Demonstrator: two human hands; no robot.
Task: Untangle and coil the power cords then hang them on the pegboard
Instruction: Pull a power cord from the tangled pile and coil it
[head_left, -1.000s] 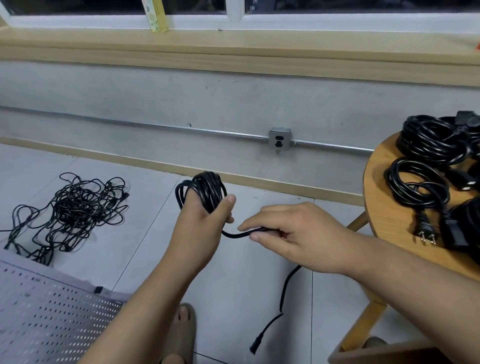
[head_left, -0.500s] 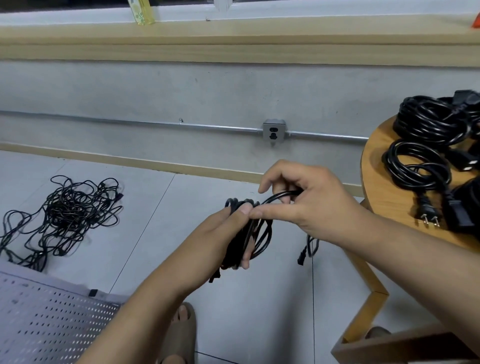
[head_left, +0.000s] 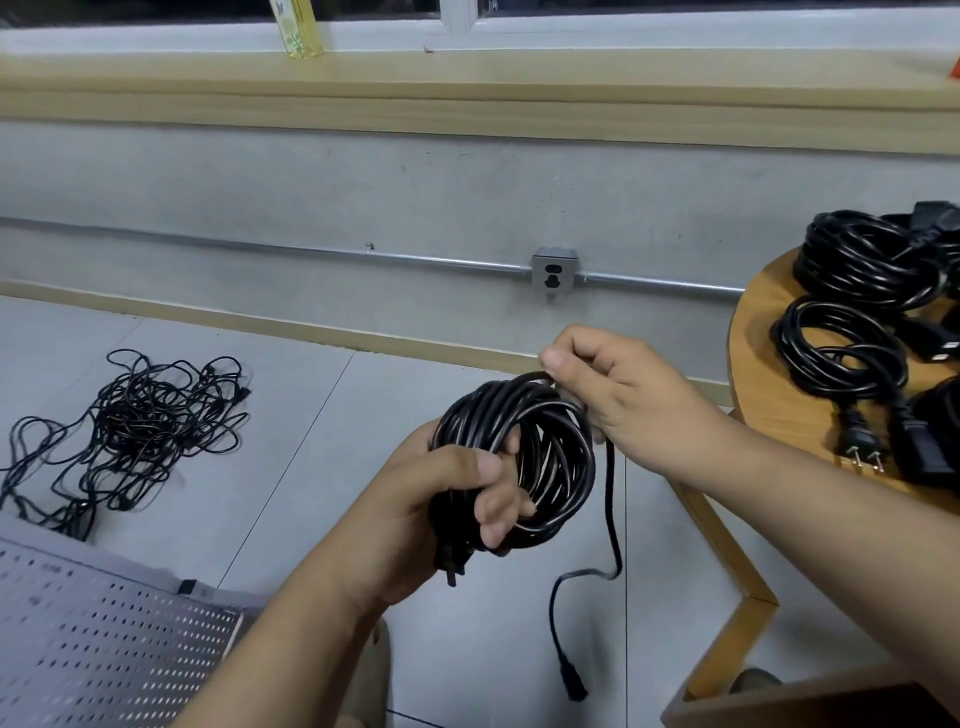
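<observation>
Grey tiled floor (head_left: 322, 519) fills my view from the head camera. It is backed by a bare concrete wall (head_left: 363, 197) carrying a metal conduit (head_left: 260, 253) and a steel outlet box (head_left: 554, 273), all beneath a pale wooden window sill (head_left: 519, 78). A round wooden table (head_left: 769, 405) at the right edge holds several finished coils (head_left: 841, 348). A tangled heap of cords (head_left: 156, 431) lies on the tiles at centre left, and the white pegboard (head_left: 104, 649) lies in the lower left corner.

At centre frame I see the black power cord (head_left: 550, 467) wound into a thick, glossy, many-stranded loop held above the floor. The left hand (head_left: 441, 499) grips its near side, fingers curled through the ring. The right hand (head_left: 623, 400) pinches the topmost strand between thumb and forefinger. From there a loose tail (head_left: 610, 519) drops to lower centre and ends in a connector (head_left: 571, 680).
</observation>
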